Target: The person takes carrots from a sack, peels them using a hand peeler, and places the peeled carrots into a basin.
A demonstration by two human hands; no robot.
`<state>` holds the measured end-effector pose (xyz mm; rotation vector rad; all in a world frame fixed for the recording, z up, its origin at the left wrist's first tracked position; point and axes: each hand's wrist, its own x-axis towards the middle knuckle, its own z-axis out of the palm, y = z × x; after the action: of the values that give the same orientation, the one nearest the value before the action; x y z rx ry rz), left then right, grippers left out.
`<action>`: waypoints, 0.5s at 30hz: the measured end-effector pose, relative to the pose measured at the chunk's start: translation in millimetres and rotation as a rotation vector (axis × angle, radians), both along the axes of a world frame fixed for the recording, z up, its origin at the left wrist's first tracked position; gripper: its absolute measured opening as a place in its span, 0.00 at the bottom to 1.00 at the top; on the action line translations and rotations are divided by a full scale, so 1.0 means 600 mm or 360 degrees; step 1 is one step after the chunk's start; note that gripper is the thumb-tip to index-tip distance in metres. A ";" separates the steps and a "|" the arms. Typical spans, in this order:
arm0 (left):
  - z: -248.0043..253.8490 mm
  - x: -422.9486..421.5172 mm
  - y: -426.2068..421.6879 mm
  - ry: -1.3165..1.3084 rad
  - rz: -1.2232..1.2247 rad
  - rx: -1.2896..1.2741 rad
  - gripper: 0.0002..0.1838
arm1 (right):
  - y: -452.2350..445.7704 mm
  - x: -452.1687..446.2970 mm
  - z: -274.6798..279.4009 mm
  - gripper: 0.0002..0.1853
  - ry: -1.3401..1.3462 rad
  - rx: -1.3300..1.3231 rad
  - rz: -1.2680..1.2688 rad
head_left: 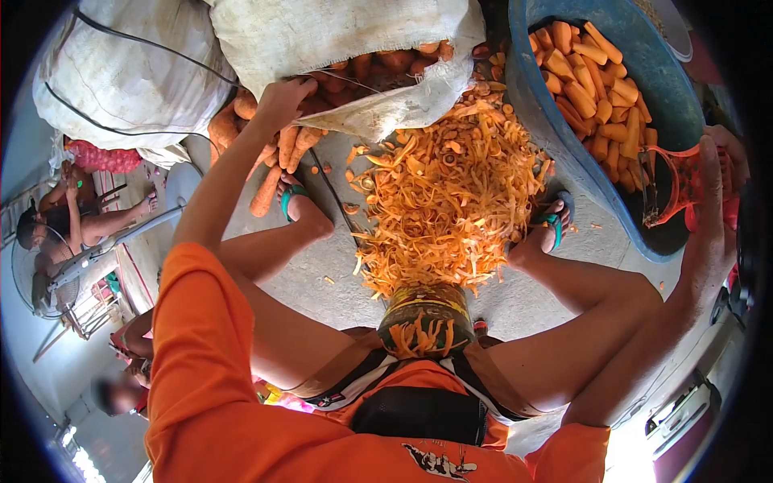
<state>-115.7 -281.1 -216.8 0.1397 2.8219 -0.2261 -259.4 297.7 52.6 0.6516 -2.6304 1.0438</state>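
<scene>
My left hand (pixel 283 103) is at the left corner of the mouth of a white woven sack (pixel 346 28). Its fingers are curled and partly hidden, so what they grip is unclear. Unpeeled carrots (pixel 394 60) fill the sack's mouth, and more carrots (pixel 266 191) lie on the floor just below my wrist. At the far right, my right hand (pixel 713 173) is closed around a red-orange peeler (pixel 672 183), above the edge of a blue plastic tub (pixel 527 80). Peeled carrots (pixel 592 84) lie piled inside that tub.
A big heap of carrot peelings (pixel 451 201) covers the floor between my feet. A round container (pixel 427 306) with peelings on top stands between my thighs. Another full sack (pixel 121 76), a fan (pixel 52 278) and a dark cord are on the left. Other people (pixel 72 209) sit beyond.
</scene>
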 end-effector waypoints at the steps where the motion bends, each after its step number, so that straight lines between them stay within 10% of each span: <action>1: -0.001 -0.008 -0.003 -0.0063 -0.0196 0.0011 0.33 | 0.000 0.000 0.000 0.11 -0.0001 0.0005 -0.0006; 6: -0.071 -0.031 0.047 -0.0356 -0.0363 -0.0734 0.08 | -0.015 -0.002 -0.001 0.10 -0.0075 0.0012 0.0034; 13: -0.046 -0.068 0.071 -0.0607 -0.0383 -0.0769 0.09 | -0.010 -0.006 0.002 0.09 0.0021 0.0052 0.0147; 15: 0.009 -0.080 0.106 -0.0441 -0.0066 -0.0090 0.16 | -0.006 -0.007 0.002 0.10 -0.0044 0.0008 0.0112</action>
<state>-163.5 -217.4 -211.3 0.2007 2.5369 -0.2732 -263.7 294.2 53.7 0.7407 -2.6526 1.0731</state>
